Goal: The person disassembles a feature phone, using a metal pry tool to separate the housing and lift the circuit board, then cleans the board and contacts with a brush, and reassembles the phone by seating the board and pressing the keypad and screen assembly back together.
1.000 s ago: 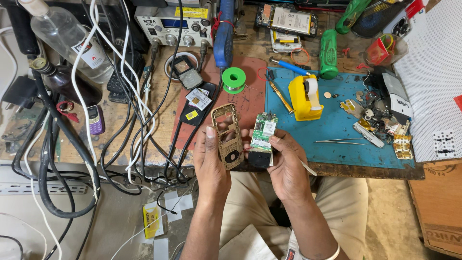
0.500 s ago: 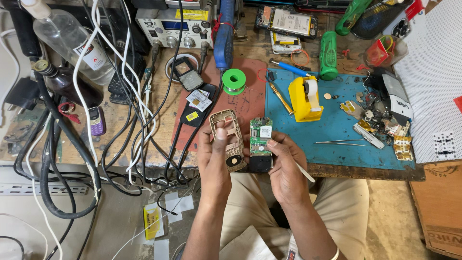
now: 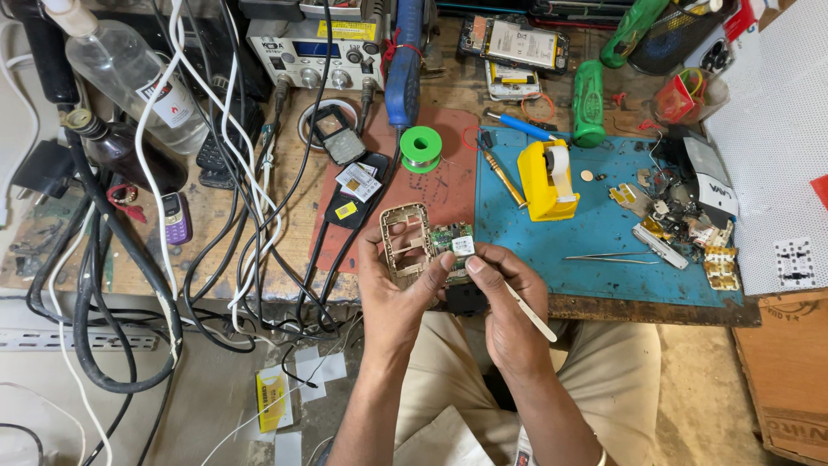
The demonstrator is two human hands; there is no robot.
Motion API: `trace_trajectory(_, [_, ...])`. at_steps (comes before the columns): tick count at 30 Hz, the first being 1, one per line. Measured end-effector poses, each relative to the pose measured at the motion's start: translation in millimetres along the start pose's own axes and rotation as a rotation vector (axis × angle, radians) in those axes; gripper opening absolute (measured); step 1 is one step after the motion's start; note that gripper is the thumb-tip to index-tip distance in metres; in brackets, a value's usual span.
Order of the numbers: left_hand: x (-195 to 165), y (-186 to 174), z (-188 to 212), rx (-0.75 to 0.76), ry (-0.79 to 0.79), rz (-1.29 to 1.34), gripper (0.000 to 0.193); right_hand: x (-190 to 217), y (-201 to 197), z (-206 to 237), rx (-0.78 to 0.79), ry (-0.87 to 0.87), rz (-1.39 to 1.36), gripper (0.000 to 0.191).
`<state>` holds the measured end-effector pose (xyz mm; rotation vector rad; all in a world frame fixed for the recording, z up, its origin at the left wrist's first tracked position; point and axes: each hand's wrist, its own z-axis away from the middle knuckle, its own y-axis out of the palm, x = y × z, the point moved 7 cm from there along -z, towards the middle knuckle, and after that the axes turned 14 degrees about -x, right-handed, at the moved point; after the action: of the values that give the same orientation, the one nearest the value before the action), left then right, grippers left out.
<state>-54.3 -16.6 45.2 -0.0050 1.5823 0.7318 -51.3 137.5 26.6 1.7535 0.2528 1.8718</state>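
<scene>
My left hand [image 3: 392,289] holds a beige phone frame [image 3: 405,240] upright at the bench's front edge. My right hand [image 3: 509,298] pinches a small green circuit board [image 3: 454,244] against the right side of that frame. A thin white stick [image 3: 530,312] also lies across my right hand's fingers. A dark phone part [image 3: 466,298] shows just below the two hands.
A blue mat [image 3: 604,233] carries a yellow tape dispenser [image 3: 543,179], tweezers [image 3: 599,257] and several small phone parts [image 3: 690,220]. A green solder spool [image 3: 421,148] sits on a red mat. Tangled cables [image 3: 172,216], bottles and a soldering station [image 3: 315,53] crowd the left.
The circuit board, held apart to the right of the frame a second ago, has been brought up against the frame. Both hands have moved slightly closer together.
</scene>
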Motion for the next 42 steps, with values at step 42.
trace_trajectory(42, [9, -3, -4, 0.069, -0.219, 0.15, 0.061, 10, -1, 0, -0.097, 0.012, -0.005, 0.033])
